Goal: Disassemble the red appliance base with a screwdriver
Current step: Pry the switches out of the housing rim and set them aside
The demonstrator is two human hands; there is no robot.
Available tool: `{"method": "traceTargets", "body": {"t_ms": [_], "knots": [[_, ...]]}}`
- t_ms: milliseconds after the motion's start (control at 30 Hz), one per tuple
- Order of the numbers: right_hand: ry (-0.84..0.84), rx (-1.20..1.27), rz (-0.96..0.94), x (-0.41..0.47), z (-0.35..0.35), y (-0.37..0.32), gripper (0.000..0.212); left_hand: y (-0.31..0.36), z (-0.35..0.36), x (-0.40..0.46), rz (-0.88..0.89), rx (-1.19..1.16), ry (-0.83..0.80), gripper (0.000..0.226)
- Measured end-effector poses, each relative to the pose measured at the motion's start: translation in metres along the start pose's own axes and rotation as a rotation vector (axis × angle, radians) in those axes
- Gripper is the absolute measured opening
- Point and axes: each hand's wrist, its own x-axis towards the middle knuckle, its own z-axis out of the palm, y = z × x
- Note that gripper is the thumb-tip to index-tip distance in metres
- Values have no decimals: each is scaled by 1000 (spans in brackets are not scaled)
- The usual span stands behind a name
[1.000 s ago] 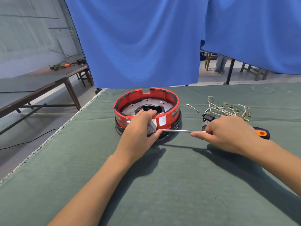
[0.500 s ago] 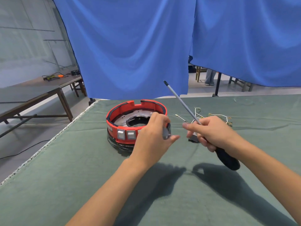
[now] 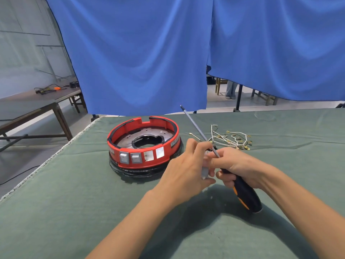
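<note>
At the far left, beyond the work surface, a wooden side table carries a tangle of cables with an orange piece. The green cloth-covered table fills the lower view, and blue curtains hang behind it.

The red appliance base sits on the cloth left of centre, apart from both hands. It is a round red ring on a black lower rim, open on top, with a metal plate and a dark central opening inside. Its near wall shows two grey rocker switches side by side, then two bare rectangular cut-outs to their right. A notch breaks the far rim.

The left hand reaches in from the lower centre, forearm angled up and right, fingers curled; it pinches a small grey part between thumb and fingers, just right of the base. The right hand meets it, fingertips touching the same part, while its fingers wrap the screwdriver. The black and orange handle points down toward the person; the metal shaft slants up and left, its tip raised above the table's far edge.

Behind the hands lies a loose bundle of white wires with brass terminals.
</note>
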Motion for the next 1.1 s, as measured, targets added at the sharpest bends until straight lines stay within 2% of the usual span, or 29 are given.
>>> {"method": "traceTargets", "body": {"t_ms": [100,233,300,367,467,567,633,767,867,1000,1100], "knots": [[25,-52,-48,0,-1,0,31,-7,0,-4,-56,5,36,75],[72,-192,-162,-1,8,-4,16,-12,0,-6,-139,33,39,67],[177,-291,-199,3,10,-3,14,-11,-1,-6,-169,77,3,63],[352,-393,-215,7,6,-1,20,-12,-6,-5,-141,169,-6,54],[597,-407,-125,10,-12,8,27,-17,-22,-4,-86,285,111,30],[710,-504,52,12,-30,22,32,-29,-39,-5,-163,337,276,17],[756,-574,126,17,-37,29,33,-42,-49,-8,-275,361,282,18],[814,-754,193,31,-40,36,45,-67,-58,-14,-452,345,172,26],[804,-829,169,37,-36,42,51,-77,-48,-18,-413,281,65,25],[782,-790,160,40,-40,46,51,-80,-37,-20,-366,170,171,17],[776,-727,159,43,-45,43,47,-68,-30,-17,-338,178,207,16]]}}
